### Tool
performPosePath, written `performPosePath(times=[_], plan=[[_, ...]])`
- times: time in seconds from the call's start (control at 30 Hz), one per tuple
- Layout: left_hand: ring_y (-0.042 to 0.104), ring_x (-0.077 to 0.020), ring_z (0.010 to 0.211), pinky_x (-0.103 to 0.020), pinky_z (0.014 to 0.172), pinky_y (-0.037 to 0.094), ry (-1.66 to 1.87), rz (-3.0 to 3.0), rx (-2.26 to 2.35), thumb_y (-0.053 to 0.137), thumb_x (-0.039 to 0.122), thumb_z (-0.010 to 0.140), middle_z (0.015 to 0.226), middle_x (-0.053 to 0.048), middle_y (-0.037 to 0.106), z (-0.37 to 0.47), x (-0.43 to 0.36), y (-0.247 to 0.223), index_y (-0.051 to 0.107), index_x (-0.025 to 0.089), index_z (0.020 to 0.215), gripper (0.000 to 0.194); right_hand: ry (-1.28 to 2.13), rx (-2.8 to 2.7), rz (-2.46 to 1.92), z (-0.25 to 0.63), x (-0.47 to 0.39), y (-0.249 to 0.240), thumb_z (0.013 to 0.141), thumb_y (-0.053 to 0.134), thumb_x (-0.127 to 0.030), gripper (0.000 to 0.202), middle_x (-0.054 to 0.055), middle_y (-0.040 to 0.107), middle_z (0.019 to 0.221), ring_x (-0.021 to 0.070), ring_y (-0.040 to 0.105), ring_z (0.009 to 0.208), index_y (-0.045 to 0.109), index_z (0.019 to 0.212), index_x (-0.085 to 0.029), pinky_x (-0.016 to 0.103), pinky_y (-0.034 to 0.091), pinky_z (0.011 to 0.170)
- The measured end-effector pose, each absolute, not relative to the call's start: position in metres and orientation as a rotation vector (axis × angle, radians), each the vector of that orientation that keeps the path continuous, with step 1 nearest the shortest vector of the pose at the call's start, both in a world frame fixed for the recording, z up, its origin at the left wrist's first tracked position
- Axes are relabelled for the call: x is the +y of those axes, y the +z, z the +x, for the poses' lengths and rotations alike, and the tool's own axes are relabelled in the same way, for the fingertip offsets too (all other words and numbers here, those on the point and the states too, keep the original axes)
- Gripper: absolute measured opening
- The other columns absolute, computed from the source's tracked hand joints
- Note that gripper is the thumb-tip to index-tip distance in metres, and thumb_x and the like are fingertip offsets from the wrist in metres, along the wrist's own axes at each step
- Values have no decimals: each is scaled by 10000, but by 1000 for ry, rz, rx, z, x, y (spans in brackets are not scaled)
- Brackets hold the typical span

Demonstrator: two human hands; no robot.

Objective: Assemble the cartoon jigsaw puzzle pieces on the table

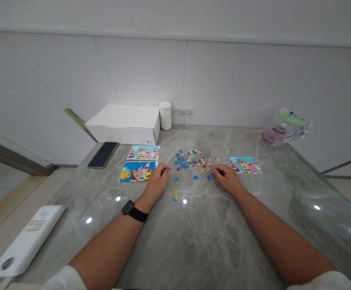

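Head cam: your L hand point(159, 177) and R hand point(228, 177) flank the pile point(197, 162) of jigsaw pcs, approx. midway btwn the table's point(193, 249) L and R edges, nearer its far edge than its near one; prob. set so both hands reach w/o crossing. L fingers half-curled, thumb near index, tips just beside the pile's L side; can't tell if anything's pinched. R thumb + index nearly meet at the pile's R side, by some loose pcs; can't tell if they grip one.

Pile's loose, lots of blue, spread thin, prob. so shapes show. Set apart toward the near edge: teal pc point(176, 181), two blue pcs point(196, 177), yellow pc point(175, 195) nearest you.

Cards lie flat, pics up, presumably for easy viewing: upper card point(143, 153) + lower card point(134, 172) on L, R card point(247, 165) toward the R edge. Your L hand overlaps lower card in view; contact unclear.

Other stuff sits out by the edges, likely kept off your elbows: box point(121, 117) near far-L corner, phone point(103, 154) at L edge, jar point(165, 116) at far edge, bag point(285, 128) near far-R corner.
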State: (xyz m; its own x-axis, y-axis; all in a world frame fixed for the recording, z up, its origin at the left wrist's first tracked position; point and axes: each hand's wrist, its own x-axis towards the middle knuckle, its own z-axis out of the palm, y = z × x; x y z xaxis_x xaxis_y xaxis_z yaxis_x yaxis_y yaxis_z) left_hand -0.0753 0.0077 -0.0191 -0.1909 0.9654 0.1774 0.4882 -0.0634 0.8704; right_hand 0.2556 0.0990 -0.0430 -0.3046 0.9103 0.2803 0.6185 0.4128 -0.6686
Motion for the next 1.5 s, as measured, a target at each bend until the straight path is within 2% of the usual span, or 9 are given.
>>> performPosePath(times=[0.1,0.37,0.53,0.77,0.9,1.07,1.2,1.33,1.5], plan=[[560,-190,708,-294,670,394,1190,1555,1703,459,309,937,702,20,574,-76,7,-18,668,226,981,229,611,-2045,-1278,256,98,-42,931,568,-381,242,63,784,915,239,695,806,759,937,-233,379,537,790],[562,-205,745,-321,714,423,1281,1582,1783,435,278,842,680,-6,568,-77,-1,-7,608,226,756,200,625,-2037,-1244,256,98,-41,930,575,-381,251,68,786,925,243,696,807,784,956,-244,378,540,781],[454,-190,631,-331,646,400,1287,1560,1690,390,266,768,590,-12,420,-80,-4,-6,420,239,597,176,635,-2039,-1218,255,98,-41,926,576,-373,247,63,786,915,247,695,817,787,961,-248,378,539,787],[379,-157,604,-315,608,348,1342,1528,1696,402,369,946,601,15,371,-72,6,18,341,238,619,357,628,-2050,-1200,255,100,-43,928,573,-349,247,67,791,926,244,697,816,791,958,-237,374,527,781],[460,-156,657,-304,638,359,1278,1660,1768,461,472,1001,646,19,472,-68,32,30,488,216,679,412,634,-2050,-1210,254,99,-41,921,579,-330,237,61,792,920,236,698,816,795,957,-237,352,519,756],[578,-177,761,-308,742,441,937,2070,1689,626,331,940,853,-29,664,-60,77,25,750,198,983,187,657,-2023,-1207,253,99,-40,924,588,-326,232,54,789,906,215,682,778,797,958,-231,332,510,747],[638,-212,910,-335,890,496,593,2261,1683,696,281,899,1066,-86,679,-53,102,16,799,218,1127,258,673,-2008,-1210,252,101,-42,917,590,-317,226,41,776,863,197,653,733,794,954,-227,311,491,720],[649,-239,989,-341,930,514,249,2361,1685,712,281,890,1181,-100,655,-51,114,12,785,268,1232,350,696,-1983,-1223,252,102,-43,916,589,-324,231,42,769,857,194,647,737,791,949,-217,300,477,713],[650,-246,995,-337,923,519,139,2373,1689,716,261,865,1195,-103,656,-54,122,6,808,265,1164,312,729,-1973,-1217,252,103,-44,921,589,-331,228,37,767,853,194,650,737,787,953,-222,298,471,709]])
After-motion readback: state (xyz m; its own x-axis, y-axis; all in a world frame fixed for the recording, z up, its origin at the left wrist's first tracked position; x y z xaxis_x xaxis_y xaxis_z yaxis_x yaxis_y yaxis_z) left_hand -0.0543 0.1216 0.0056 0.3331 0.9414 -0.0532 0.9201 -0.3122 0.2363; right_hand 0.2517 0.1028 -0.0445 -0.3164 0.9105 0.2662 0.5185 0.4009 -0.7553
